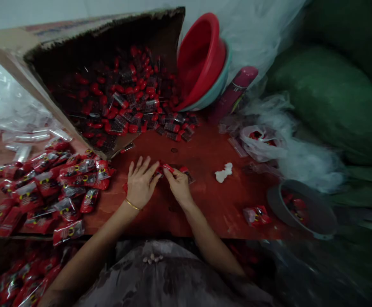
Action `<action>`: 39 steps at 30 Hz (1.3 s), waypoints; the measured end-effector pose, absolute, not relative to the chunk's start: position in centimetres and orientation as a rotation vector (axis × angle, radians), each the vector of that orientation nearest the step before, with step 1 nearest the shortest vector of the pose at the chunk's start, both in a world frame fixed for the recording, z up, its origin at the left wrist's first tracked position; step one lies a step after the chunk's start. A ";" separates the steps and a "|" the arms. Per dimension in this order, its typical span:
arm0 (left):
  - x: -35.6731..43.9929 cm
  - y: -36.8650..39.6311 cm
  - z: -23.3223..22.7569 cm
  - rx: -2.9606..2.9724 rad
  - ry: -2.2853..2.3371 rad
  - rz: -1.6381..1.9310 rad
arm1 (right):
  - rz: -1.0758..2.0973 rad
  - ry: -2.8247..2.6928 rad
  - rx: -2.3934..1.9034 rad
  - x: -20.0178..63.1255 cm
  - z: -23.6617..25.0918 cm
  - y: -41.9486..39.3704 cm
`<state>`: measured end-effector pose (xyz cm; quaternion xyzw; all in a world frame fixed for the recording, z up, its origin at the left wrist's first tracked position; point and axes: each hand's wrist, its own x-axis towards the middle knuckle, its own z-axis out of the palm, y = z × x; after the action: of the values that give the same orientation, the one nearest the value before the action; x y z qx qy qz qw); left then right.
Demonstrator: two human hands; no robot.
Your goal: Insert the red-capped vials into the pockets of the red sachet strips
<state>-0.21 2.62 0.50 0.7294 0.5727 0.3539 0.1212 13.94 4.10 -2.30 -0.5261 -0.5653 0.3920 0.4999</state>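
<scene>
My left hand, with a gold bangle at the wrist, has its fingers spread over the red tabletop. Its index finger and thumb reach close to small red-and-dark things partly hidden beneath them. Just to the right, my right hand pinches a small red piece between thumb and forefinger; its exact kind is too blurred to tell. Beside that hand lies a small clear container with a red end. At the left is a pile of red printed packets with partly clear wrapping.
A tipped cardboard box spills many small red-capped clear containers onto the table. Behind stand a red basin and a magenta spray can. A white scrap, a packet and a grey bowl lie to the right.
</scene>
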 end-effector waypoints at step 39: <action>2.6 3.4 1.2 0.253 1.117 1.104 | 0.276 -1.923 -1.820 21.3 -3.0 1.6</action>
<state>2.61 3.44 1.16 0.1137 0.5014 0.4958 0.6999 21.28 1.60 -3.05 -0.6641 -0.7017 0.1008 0.2376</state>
